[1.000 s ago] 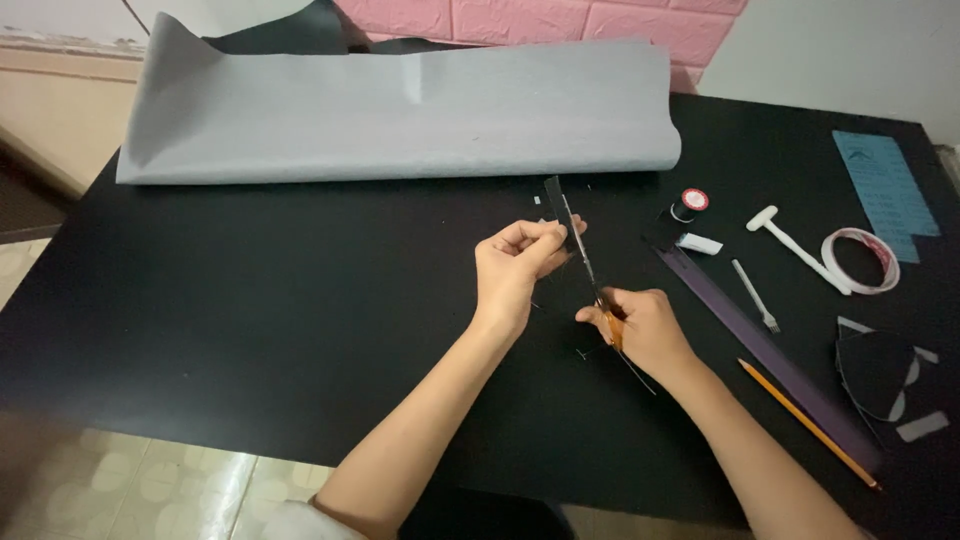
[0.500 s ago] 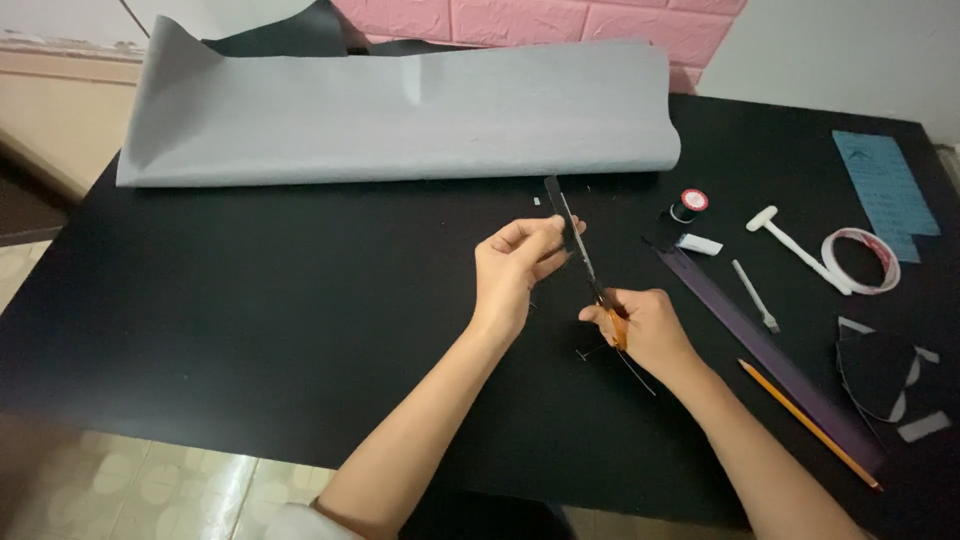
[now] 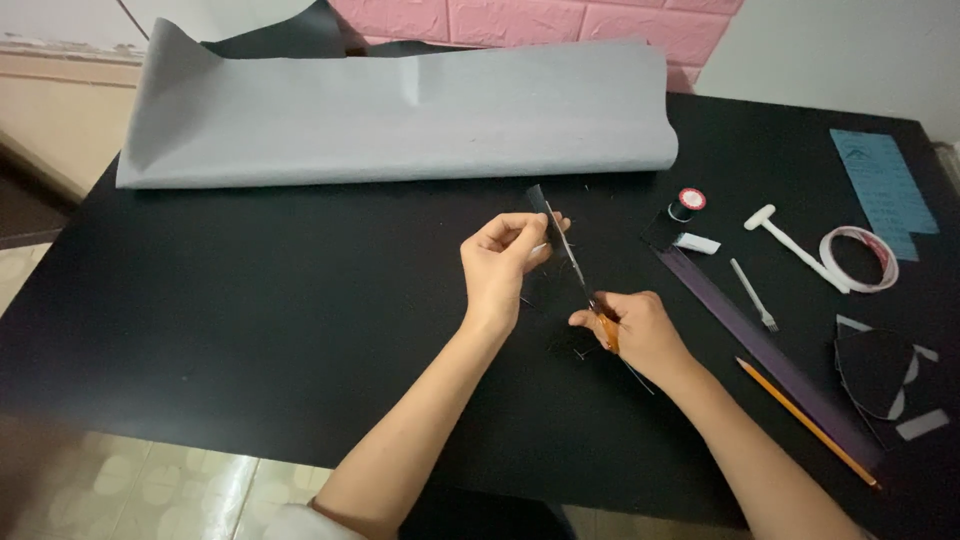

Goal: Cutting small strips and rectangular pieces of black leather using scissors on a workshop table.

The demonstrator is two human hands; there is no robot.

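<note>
Left hand [image 3: 505,262] pinches a small dark scrap [image 3: 540,203]; right hand [image 3: 632,330] grips orange-handled scissors [image 3: 580,280] (thin blades).

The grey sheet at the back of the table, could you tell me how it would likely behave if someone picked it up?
The grey sheet is probably floppy: it lies folded over with a soft rounded edge at its right end. It looks thin, so likely light for its size. It would probably sag and need both hands.

On the black table [image 3: 250,320]: one folded grey sheet [image 3: 400,115] along the far edge, one orange pencil [image 3: 805,420], one red-capped thread spool [image 3: 686,204], one white tape ring [image 3: 858,258], one pale blue card [image 3: 884,190] near the right edge.
</note>
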